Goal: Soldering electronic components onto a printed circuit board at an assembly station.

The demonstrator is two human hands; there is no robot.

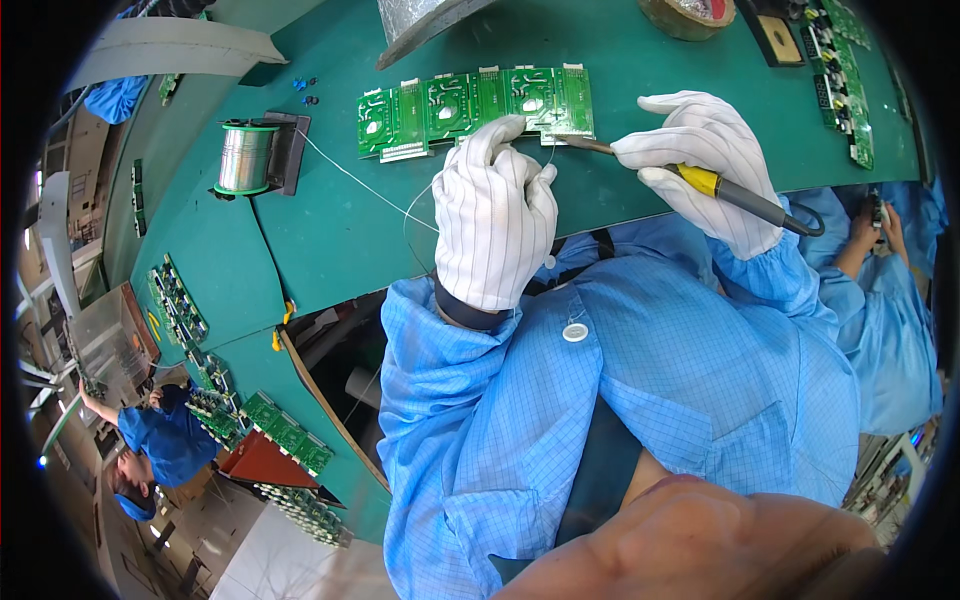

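Filling my remote view, a green bench (330, 245) bears a circuit-board panel (468, 108) ahead of me. My gloved left hand (490, 215) curls closed; my right hand (705, 150) grips a soldering iron (697, 180), tip at the panel's near edge. Leftward sits a spool (244, 158), its thin wire (371, 186) running into my left hand's pinch.

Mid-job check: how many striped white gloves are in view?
2. The left glove overlaps the near edge of the green circuit board panel in the picture; the right glove is wrapped around the soldering iron. I see no others.
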